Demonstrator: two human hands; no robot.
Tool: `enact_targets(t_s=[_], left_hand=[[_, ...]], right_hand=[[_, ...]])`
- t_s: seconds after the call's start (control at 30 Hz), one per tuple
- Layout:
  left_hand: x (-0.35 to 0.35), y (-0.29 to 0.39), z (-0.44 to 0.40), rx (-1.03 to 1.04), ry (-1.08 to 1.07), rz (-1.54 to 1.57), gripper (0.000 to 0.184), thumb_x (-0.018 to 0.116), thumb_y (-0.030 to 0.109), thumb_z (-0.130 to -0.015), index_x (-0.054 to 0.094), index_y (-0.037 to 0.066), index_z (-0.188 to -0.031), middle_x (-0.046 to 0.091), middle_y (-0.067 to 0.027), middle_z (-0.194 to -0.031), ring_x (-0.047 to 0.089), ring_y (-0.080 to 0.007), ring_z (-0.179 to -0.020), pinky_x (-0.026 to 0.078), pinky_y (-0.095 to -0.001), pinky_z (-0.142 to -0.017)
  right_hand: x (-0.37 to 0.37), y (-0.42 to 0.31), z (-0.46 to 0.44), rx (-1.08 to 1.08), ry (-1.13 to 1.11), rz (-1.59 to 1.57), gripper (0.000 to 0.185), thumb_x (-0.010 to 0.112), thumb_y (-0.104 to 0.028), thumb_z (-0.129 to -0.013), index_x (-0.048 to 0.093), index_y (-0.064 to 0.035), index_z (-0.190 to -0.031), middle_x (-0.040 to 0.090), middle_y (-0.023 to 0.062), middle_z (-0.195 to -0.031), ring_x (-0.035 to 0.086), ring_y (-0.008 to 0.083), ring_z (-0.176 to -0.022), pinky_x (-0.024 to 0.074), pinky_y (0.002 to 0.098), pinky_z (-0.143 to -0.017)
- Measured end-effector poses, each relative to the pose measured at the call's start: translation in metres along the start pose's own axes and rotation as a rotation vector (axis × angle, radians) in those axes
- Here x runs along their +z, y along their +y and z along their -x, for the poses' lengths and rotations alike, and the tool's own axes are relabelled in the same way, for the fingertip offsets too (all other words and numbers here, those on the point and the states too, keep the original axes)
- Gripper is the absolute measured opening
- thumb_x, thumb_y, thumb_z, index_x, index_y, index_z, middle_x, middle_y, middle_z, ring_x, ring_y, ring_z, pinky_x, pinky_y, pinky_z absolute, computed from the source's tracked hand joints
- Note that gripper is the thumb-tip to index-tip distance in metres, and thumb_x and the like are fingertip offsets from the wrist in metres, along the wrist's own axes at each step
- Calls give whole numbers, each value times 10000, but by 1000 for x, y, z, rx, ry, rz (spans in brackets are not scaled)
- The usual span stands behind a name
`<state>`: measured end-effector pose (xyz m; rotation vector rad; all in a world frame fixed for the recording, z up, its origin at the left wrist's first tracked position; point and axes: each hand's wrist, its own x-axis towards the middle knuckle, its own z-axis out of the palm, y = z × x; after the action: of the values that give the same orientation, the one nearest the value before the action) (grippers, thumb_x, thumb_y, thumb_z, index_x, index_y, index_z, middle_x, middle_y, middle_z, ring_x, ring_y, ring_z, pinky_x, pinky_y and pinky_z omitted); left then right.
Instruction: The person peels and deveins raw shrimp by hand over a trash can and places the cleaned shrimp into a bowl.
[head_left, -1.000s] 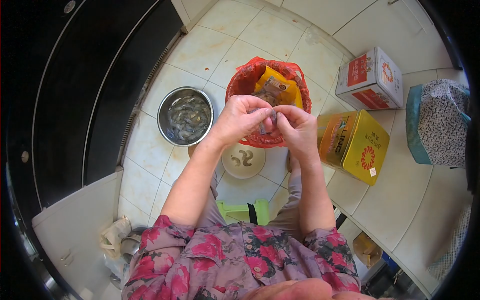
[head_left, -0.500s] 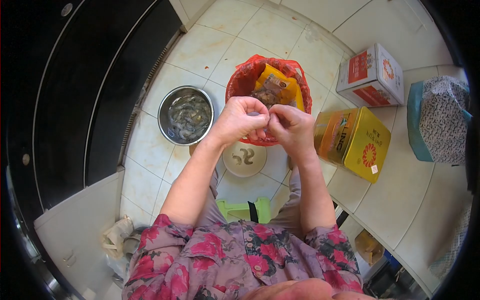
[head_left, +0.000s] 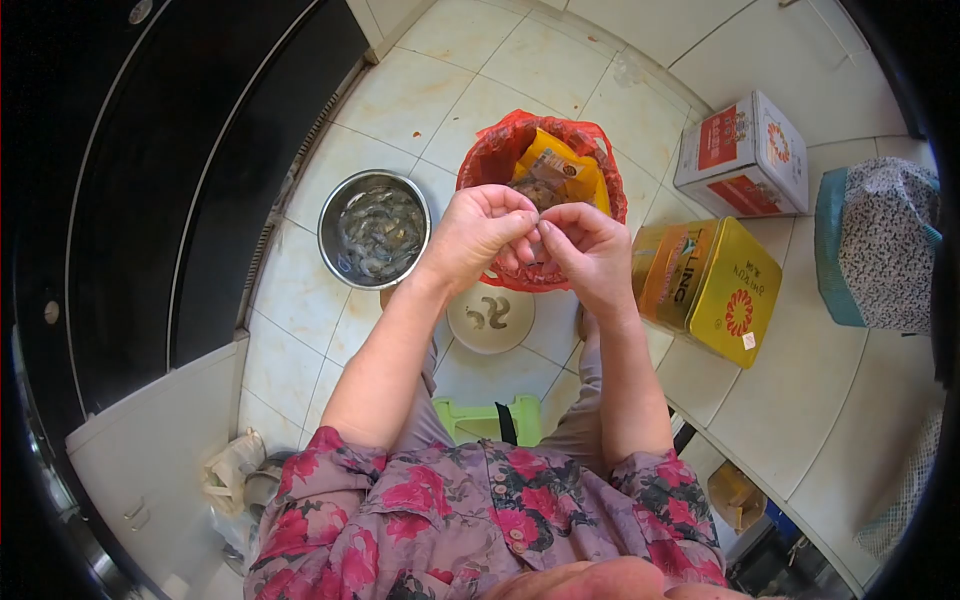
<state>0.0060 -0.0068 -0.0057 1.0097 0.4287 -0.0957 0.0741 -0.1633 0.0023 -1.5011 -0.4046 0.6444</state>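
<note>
Over the red-lined bin, my left hand and my right hand meet fingertip to fingertip. Both are closed in a pinch on something small and greyish, apparently a shrimp, mostly covered by the fingers. Directly below the hands is the waste bin with a red plastic bag over its rim, holding a yellow packet and brownish scraps. To the left stands a steel bowl filled with raw grey shrimp. A white bowl between the feet holds a few shrimp pieces.
A light green stool is under me. On the right are a yellow tin, a white and red carton and a patterned cloth bag. Black cabinet fronts line the left. Small scraps lie on the tiled floor.
Both hands stay pinched together over the bin. The right fingers have straightened a little and the left hand has shifted slightly upward. The whole view has moved a few pixels.
</note>
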Motion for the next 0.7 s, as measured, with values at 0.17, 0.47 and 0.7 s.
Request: enact_targets(t_s=[0.17,0.47,0.7], left_hand=[[8,4,5,26,38,-110,93,653,67,-842,612,-2,-889,650,-59,-716,621,-90,-579,504,-201,-486],[13,6,8,-8,17,-274,51,647,36,-815,617,10,-847,650,-49,-723,641,-102,-629,512,-221,-532],[10,4,5,7,1,-197,56,660,34,-811,615,10,-834,654,-58,-727,632,-102,-612,514,-221,-531]], right_hand=[[-6,0,-2,45,-36,41,91,640,-20,-855,646,41,-922,682,43,-777,636,62,-677,523,206,-590],[-12,-5,0,173,-67,107,110,640,-41,-833,658,59,-876,672,36,-736,595,60,-591,493,221,-534],[-1,0,1,-183,87,491,86,643,-34,-815,656,41,-854,675,68,-716,618,82,-609,508,240,-580]])
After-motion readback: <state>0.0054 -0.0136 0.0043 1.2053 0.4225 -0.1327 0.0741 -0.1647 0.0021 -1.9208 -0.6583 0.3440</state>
